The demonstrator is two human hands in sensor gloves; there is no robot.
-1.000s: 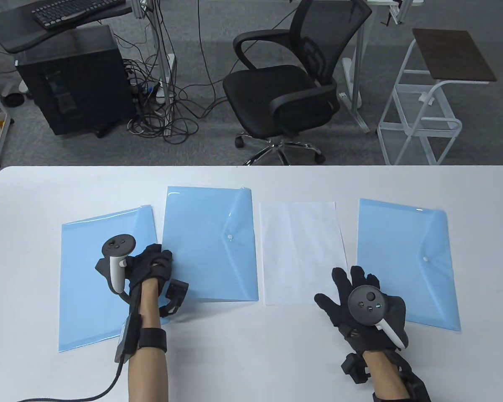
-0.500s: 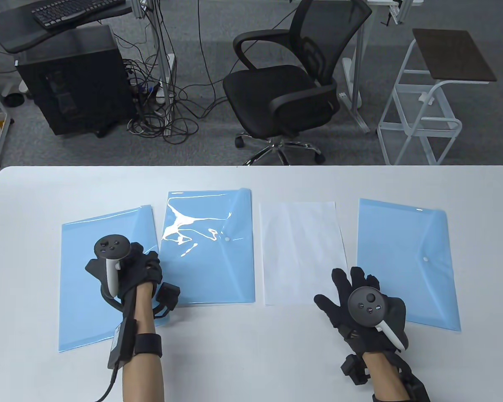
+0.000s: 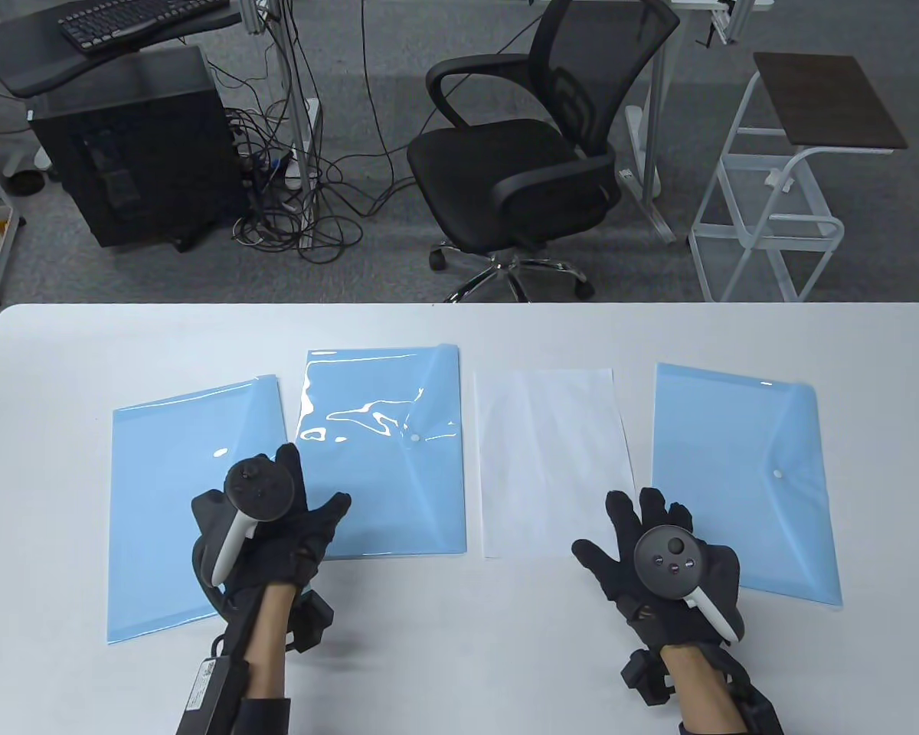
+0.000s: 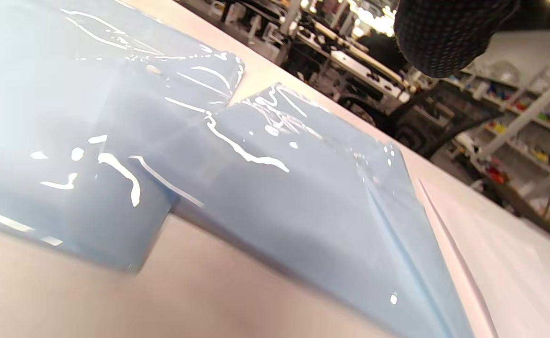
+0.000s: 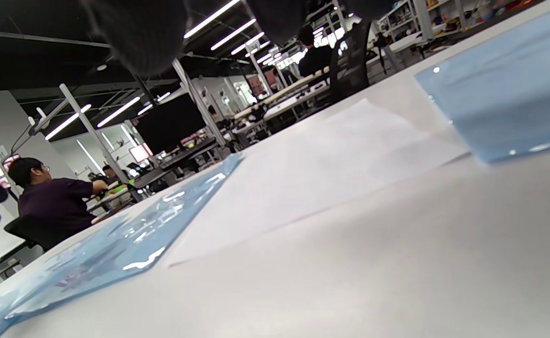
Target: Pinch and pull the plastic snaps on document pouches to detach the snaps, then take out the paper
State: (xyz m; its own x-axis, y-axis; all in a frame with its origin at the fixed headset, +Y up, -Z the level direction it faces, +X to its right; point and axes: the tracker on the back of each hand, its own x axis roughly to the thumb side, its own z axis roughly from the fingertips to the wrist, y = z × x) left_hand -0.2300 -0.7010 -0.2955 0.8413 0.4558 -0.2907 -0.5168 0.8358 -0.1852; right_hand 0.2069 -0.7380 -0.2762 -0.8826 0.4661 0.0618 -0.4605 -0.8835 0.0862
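Three blue document pouches lie on the white table (image 3: 459, 651): a left pouch (image 3: 168, 490), a middle pouch (image 3: 387, 459) and a right pouch (image 3: 743, 475). The middle pouch overlaps the left pouch's right edge. White snaps show on the middle pouch (image 3: 414, 438) and the right pouch (image 3: 776, 475). A white paper sheet (image 3: 551, 459) lies between them. My left hand (image 3: 306, 501) hovers with spread fingers over the middle pouch's near left corner, holding nothing. My right hand (image 3: 639, 521) rests flat and open between the paper and the right pouch. The left wrist view shows the middle pouch (image 4: 303, 202) and its snap (image 4: 393, 298).
Beyond the table's far edge stand a black office chair (image 3: 528, 161), a white rack (image 3: 773, 207) and a computer tower (image 3: 130, 145) with cables. In the right wrist view a seated person (image 5: 54, 202) is in the background.
My left hand gripped the middle pouch's left edge and drew it slightly left, then let go, spread its fingers and moved back toward me. The right hand has stayed put.
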